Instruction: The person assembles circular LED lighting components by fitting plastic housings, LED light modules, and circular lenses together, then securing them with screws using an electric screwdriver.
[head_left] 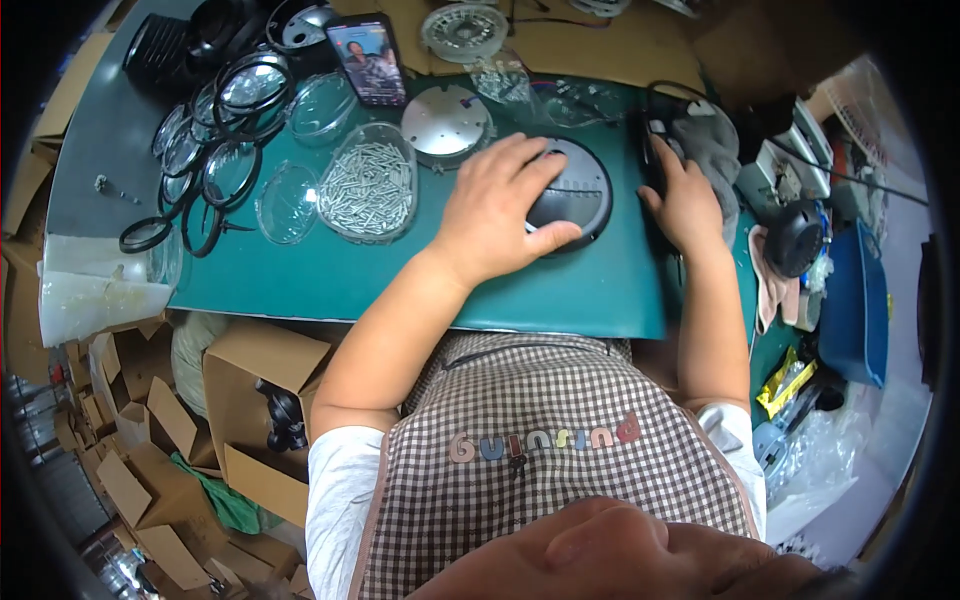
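Note:
My left hand lies over the left side of a round black and grey housing on the green mat, its fingers across the top and its thumb along the near edge. To the right, my right hand is closed round a slim black handheld tool, held upright beside a grey cloth. The tool's lower end is blurred and hard to make out. Left of the housing stand a clear tub of small metal screws and a round silver metal plate.
Black rings with clear lenses pile up at the left, near a clear dish. A phone leans at the back. A blue bin and a black round part stand at right. Open cardboard boxes sit below the table's left side.

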